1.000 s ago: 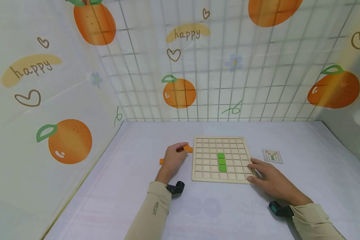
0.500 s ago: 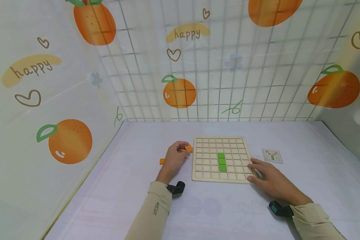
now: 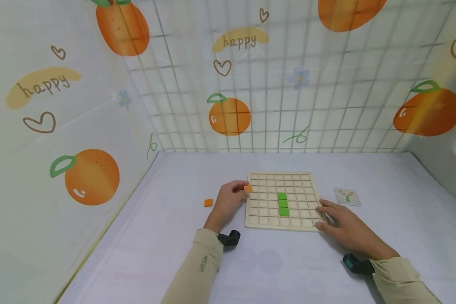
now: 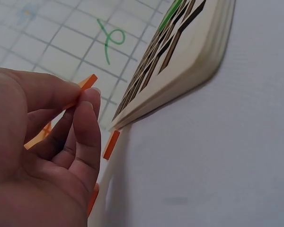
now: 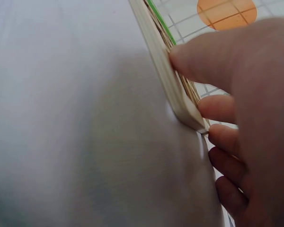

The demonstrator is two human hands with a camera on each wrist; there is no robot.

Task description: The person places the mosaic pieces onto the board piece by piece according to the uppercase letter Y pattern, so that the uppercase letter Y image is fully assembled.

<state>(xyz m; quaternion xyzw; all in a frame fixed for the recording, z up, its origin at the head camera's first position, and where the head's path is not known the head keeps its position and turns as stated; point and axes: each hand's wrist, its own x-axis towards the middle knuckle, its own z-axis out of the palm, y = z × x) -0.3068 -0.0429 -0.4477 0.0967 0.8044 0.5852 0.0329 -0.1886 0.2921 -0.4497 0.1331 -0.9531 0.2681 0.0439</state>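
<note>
My left hand (image 3: 229, 204) pinches an orange square tile (image 3: 248, 188) between thumb and fingers, over the left edge of a wooden grid board (image 3: 264, 220). Three green tiles (image 3: 283, 203) fill a column in the board's middle. At the board's right edge my right hand (image 3: 346, 230) rests with its fingers spread, thumb and forefinger on the rim near the front corner. In the left wrist view, other orange tiles (image 4: 111, 144) lie on the table past the fingers, partly hidden by the hand. One loose orange tile (image 3: 208, 203) shows left of the left wrist in the head view.
A small card (image 3: 347, 196) printed with a coloured grid lies right of the board. The white-covered table (image 3: 273, 270) meets printed cloth walls (image 3: 175, 93) at the back and sides. A black camera is strapped to each wrist.
My left hand has moved right with the orange tile, from beside the board to over its left edge. The head view has shifted slightly. My right hand stays on the board.
</note>
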